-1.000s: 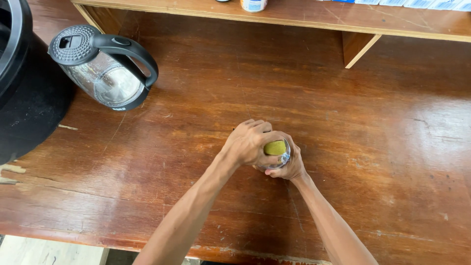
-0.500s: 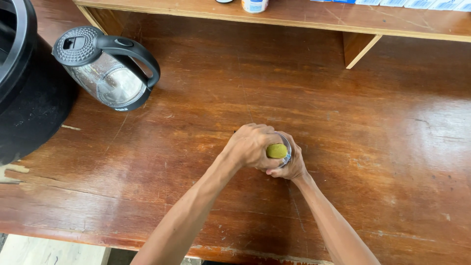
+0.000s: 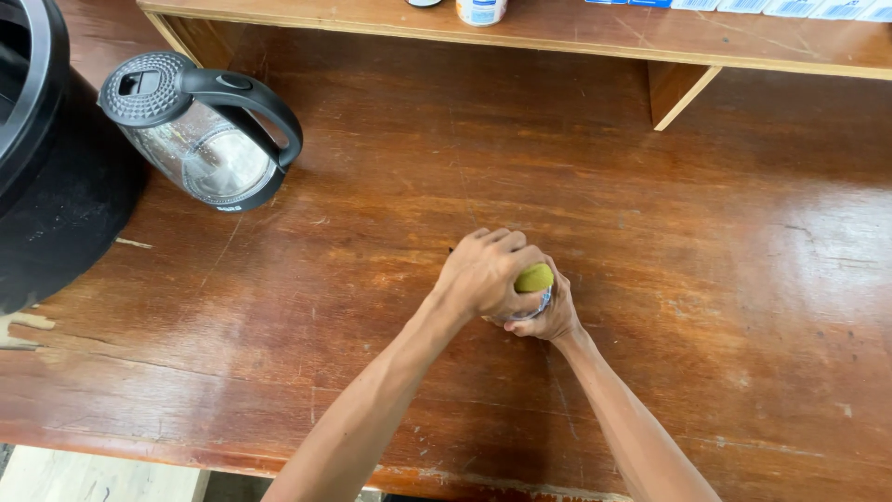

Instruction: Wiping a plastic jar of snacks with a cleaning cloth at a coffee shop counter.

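Note:
Both my hands meet over a small clear glass jar [image 3: 533, 303] standing on the wooden table [image 3: 446, 167]. My left hand [image 3: 487, 271] is closed from above around its yellow-green lid [image 3: 535, 278]. My right hand [image 3: 550, 318] wraps the jar's body from below and the right, hiding most of the glass. Only a bit of the lid and a sliver of the jar's rim show between the fingers.
A glass electric kettle [image 3: 204, 139] with a black lid and handle stands at the back left. A large black appliance [image 3: 46, 158] fills the left edge. A low wooden shelf [image 3: 576, 37] with containers runs along the back. The table's front edge is near my forearms.
My hands stay clasped on the jar in the same spot. The left hand has shifted slightly over the lid, so a little less of it shows.

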